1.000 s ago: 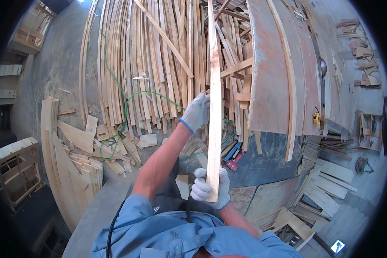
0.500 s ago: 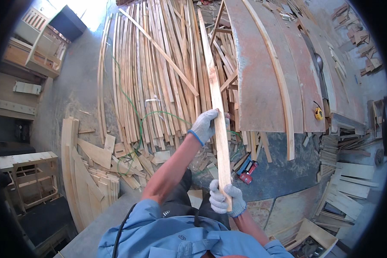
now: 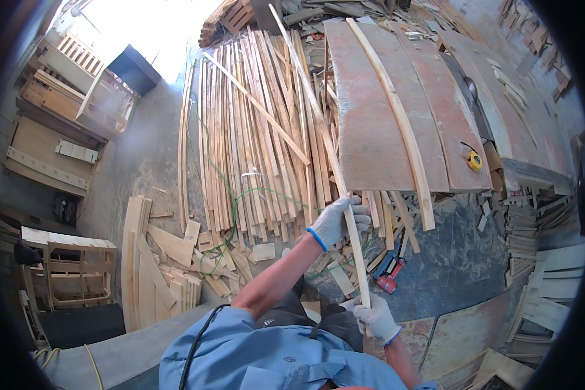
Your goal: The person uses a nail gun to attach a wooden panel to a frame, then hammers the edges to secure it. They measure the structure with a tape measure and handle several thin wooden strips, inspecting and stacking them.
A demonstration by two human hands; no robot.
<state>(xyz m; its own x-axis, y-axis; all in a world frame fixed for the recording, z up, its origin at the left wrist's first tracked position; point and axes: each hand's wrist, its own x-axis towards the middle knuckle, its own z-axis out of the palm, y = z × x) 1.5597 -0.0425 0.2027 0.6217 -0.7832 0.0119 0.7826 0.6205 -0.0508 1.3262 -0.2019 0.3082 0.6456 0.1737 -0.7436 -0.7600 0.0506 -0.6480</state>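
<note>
A long, narrow wooden strip (image 3: 329, 153) stretches away from my body, with its narrow edge now toward me. My left hand (image 3: 342, 222), in a pale knit glove with a blue cuff, grips it partway along. Around its near end is my right hand (image 3: 374, 317), also gloved and closed. The strip passes over a spread of long wooden strips (image 3: 253, 143) on the floor and beside the left edge of a reddish-brown worktable (image 3: 377, 117). Another long strip (image 3: 396, 110) lies lengthwise on that table.
A yellow tape measure (image 3: 474, 160) and a circular saw blade (image 3: 471, 90) are on the table. Below its front edge, a red and blue power tool (image 3: 389, 276) rests on the floor. A green hose (image 3: 231, 195) crosses the strips. Board offcuts (image 3: 166, 260) are piled at left.
The strip has turned from its broad face to its narrow edge in my hands. Both hands appear lower and further right as the view shifts, showing more of the far floor.
</note>
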